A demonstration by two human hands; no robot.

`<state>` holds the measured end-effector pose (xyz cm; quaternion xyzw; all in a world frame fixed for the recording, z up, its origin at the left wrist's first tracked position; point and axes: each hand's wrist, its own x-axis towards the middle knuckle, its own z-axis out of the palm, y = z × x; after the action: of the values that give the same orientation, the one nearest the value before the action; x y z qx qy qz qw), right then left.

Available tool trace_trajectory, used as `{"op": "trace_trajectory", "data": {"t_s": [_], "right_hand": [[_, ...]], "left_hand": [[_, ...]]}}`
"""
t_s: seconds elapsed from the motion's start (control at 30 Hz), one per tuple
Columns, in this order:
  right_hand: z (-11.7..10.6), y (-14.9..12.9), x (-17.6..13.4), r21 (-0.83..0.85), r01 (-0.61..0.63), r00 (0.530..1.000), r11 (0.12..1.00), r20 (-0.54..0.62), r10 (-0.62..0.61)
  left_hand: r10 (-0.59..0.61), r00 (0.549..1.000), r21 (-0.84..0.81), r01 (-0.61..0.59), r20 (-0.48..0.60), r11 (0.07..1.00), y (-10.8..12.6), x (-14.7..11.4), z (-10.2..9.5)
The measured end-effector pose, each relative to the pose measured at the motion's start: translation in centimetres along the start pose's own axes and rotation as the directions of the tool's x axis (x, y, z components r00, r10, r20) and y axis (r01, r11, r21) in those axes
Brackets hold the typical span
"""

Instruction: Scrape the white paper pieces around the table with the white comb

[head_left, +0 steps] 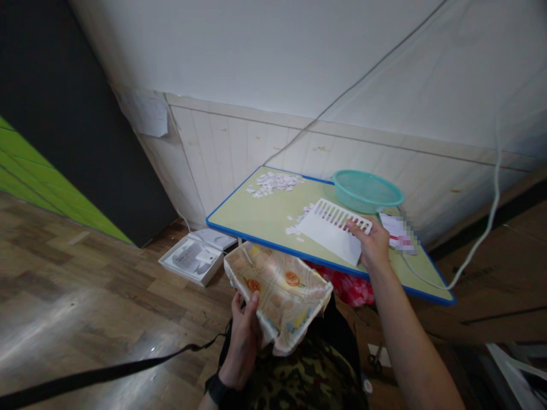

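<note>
My left hand (247, 323) grips the near left edge of an open tray-like box (277, 296) covered in cream patterned material with orange slices printed on it. The box sits below the table's front edge, above my lap. In my right hand (376, 245) is a white plastic panel (327, 236) with a row of slots along one side. It lies tilted low over the tabletop, beside a small heap of white paper scraps (294, 229) that it partly hides. A larger pile of paper scraps (276, 183) lies at the table's back left.
The yellow-green table (235, 212) has a blue rim and stands against the wall. On it are a turquoise basin (368, 192) and a printed paper packet (395, 230). A white cable (496, 193) crosses the right corner. An open white box (194, 257) lies on the floor.
</note>
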<state>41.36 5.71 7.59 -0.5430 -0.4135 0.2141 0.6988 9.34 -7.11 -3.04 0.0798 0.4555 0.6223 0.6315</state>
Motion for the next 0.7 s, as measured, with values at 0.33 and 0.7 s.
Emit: {"op": "trace_trajectory", "data": {"t_s": [0.33,0.7], "right_hand": [[0.2,0.2,1.1,-0.028,0.053,0.998,0.998,-0.02,-0.054],[0.1,0.7,0.3,0.033,-0.029,0.998,0.999,-0.063,0.031]], "left_hand": [[0.002,1.0,0.024,-0.002,-0.004,1.0,-0.8,0.9,-0.8],[0.04,0.999,-0.003,-0.04,0.004,0.999,-2.7,1.4,-0.9]]}}
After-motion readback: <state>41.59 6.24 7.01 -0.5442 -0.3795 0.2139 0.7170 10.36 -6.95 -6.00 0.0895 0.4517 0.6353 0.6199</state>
